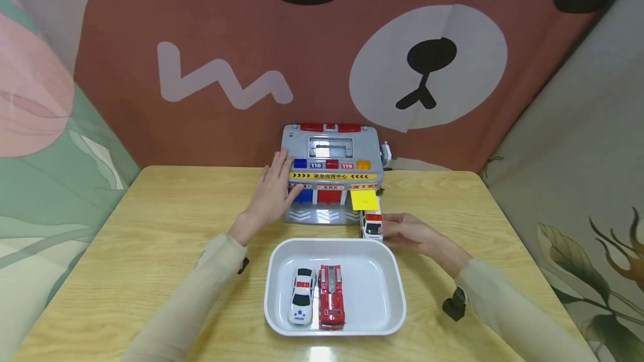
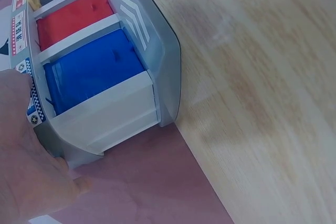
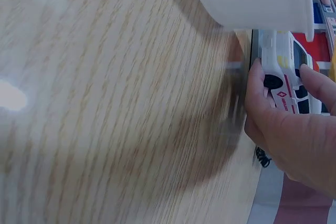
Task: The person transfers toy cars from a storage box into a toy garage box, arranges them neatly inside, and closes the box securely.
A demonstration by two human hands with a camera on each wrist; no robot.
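Observation:
A grey toy garage stands against the cloth at the back of the table. Its blue door and red door are down, while the yellow door at the right is lifted. My left hand rests on the garage's left side, fingers straight along the roof edge. A white toy ambulance with a red roof light is at the yellow doorway, its rear part under the raised door. My right hand grips the ambulance's side between thumb and fingers.
A white tray stands in front of the garage, close to the ambulance. In it lie a white toy police car and a red toy fire truck. The wooden table ends at a printed cloth.

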